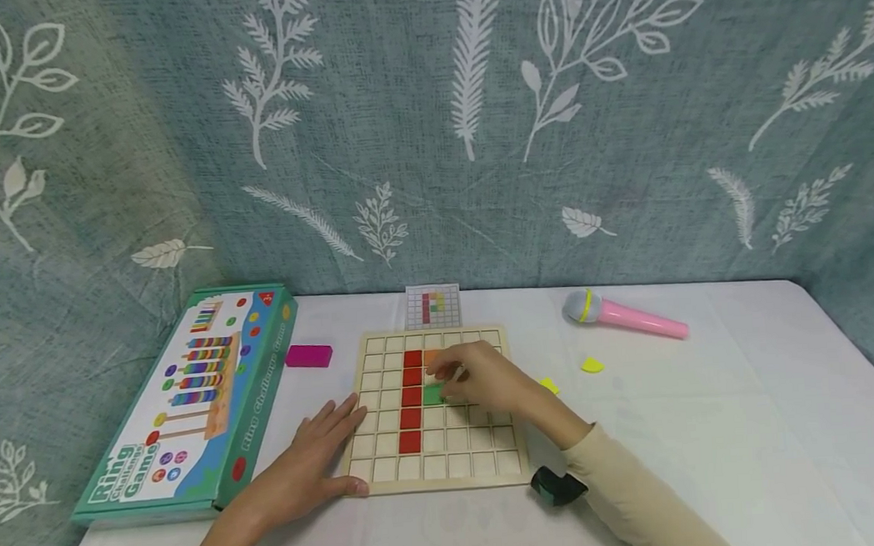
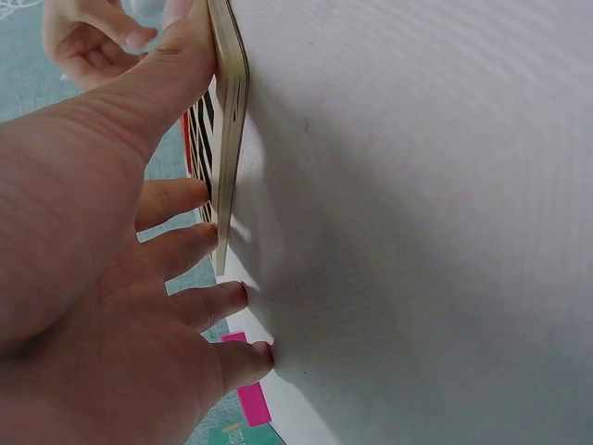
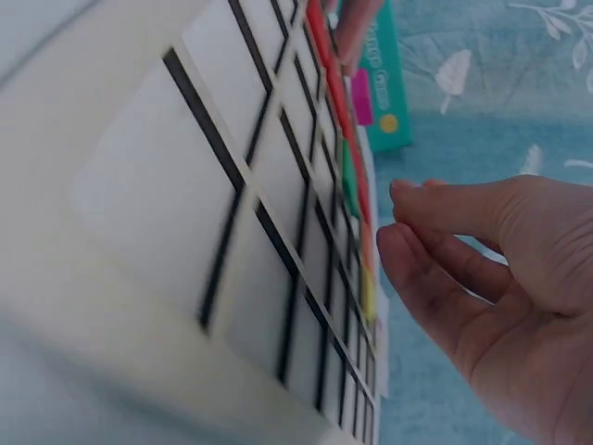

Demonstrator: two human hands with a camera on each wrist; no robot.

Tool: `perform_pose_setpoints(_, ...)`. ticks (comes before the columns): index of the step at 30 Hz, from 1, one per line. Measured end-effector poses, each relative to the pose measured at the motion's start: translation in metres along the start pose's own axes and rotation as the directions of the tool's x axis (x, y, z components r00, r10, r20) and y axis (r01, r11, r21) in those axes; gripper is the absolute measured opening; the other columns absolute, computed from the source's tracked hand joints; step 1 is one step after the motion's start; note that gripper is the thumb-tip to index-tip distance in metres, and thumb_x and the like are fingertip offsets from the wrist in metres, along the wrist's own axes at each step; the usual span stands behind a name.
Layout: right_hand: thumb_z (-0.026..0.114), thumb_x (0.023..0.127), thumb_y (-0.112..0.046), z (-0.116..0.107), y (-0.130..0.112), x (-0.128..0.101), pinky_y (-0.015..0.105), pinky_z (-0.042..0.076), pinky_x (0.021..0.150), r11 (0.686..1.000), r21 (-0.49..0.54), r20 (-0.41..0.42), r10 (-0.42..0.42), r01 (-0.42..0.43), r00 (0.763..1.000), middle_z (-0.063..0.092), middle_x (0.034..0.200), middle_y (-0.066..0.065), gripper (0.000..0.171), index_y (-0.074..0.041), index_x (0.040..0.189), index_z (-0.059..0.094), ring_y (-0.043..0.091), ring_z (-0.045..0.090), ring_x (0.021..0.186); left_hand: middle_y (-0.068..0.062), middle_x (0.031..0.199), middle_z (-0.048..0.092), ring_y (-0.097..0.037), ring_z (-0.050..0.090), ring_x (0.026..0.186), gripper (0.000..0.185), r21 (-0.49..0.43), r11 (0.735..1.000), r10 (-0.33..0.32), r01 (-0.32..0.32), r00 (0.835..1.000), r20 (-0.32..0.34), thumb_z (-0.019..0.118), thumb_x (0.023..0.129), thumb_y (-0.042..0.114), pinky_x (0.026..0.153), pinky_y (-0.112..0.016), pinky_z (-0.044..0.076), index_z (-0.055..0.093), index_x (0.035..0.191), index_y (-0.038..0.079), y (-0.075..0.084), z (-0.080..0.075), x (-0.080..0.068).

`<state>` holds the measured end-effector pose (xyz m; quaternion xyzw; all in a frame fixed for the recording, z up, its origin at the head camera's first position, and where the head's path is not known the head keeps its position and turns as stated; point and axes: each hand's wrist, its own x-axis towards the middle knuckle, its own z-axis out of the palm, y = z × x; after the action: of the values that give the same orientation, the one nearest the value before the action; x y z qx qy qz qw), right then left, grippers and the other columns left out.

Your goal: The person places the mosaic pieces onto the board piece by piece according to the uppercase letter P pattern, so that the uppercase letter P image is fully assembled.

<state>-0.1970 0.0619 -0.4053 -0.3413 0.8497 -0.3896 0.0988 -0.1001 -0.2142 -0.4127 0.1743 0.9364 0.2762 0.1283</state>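
Observation:
A pale wooden grid board [image 1: 449,466] lies on the table. My left hand [image 1: 308,452] is spread along its left side, thumb against the near left corner. On the board runs a column of red tiles [image 1: 411,418], with a green tile [image 1: 433,394] and an orange tile [image 1: 431,357] to their right. My right hand [image 1: 481,379] hovers over these, partly covering them, with bent fingers and fingertips close to the tiles. In the right wrist view its thumb and fingers [image 3: 422,278] stand slightly apart, nothing showing between them. That view also shows a yellow tile [image 3: 369,295] on the board.
Behind the board is a small pattern card [image 1: 432,307]. A game box [image 1: 182,405] and a magenta block [image 1: 308,356] lie to the left. On the right are a pink toy microphone [image 1: 635,318] and yellow pieces [image 1: 592,365], one partly behind the right wrist.

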Motion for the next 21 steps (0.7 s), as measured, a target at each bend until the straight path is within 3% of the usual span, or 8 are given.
perform_pose_setpoints(12,0.071,0.086,0.003,-0.045,0.028,-0.039,0.029,0.057,0.076,0.999,-0.025,-0.111,0.037,-0.04,0.993,0.071,0.104,0.014,0.023,0.003,0.108,0.07,0.022,0.064,0.093,-0.019,0.158,0.027,-0.048,0.016,0.144,0.097,0.011,1.0,-0.029,0.029,1.0,0.005,0.083,0.07,0.045,0.112,-0.068,0.013,0.041,0.148,0.003,0.002,-0.001,0.002)
perform_pose_setpoints(21,0.072,0.085,0.0,-0.078,0.051,-0.073,0.043,0.054,0.087,0.979,-0.109,-0.132,0.158,-0.173,0.979,0.069,0.108,0.014,0.03,0.004,0.114,0.068,0.028,0.063,0.098,-0.019,0.159,0.026,-0.049,0.015,0.144,0.097,-0.004,1.0,-0.03,0.03,0.999,0.017,0.082,0.071,0.045,0.112,-0.069,0.012,0.04,0.148,0.002,0.003,-0.002,0.002)
